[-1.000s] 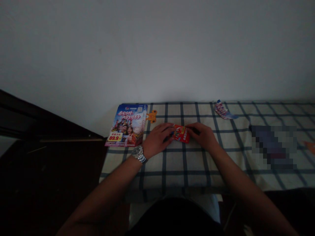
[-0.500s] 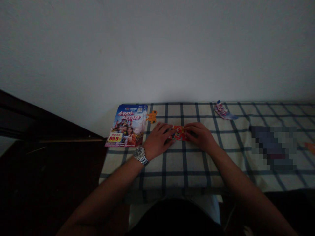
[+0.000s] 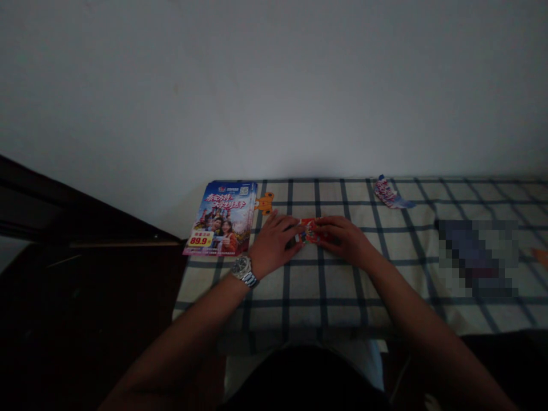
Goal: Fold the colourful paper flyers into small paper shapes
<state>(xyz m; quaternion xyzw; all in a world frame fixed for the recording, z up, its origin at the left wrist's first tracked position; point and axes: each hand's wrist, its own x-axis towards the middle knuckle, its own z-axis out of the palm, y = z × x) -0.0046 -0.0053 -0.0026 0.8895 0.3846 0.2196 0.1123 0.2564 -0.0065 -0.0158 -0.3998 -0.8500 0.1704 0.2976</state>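
A small red paper (image 3: pixel 309 230) with a colourful print lies on the checked cloth between my two hands. My left hand (image 3: pixel 274 241), below a metal wristwatch (image 3: pixel 244 270), grips its left end with bent fingers and thumb. On the other end, my right hand (image 3: pixel 346 241) pinches the paper, and its fingers cover that edge. Whatever lies under the fingertips is hidden. Just left of my left hand is a stack of blue printed flyers (image 3: pixel 222 222), with an orange bear-shaped figure (image 3: pixel 264 203) by its right side.
A crumpled, torn piece of printed paper (image 3: pixel 387 194) rests near the wall at the back. Farther right is a dark pixelated object (image 3: pixel 471 251). The checked tablecloth (image 3: pixel 299 291) hangs over the front edge, and a plain wall (image 3: pixel 274 91) rises behind.
My right hand has shifted slightly left, toward my left hand. Less of the red paper shows between them. My left hand has stayed nearly in place.
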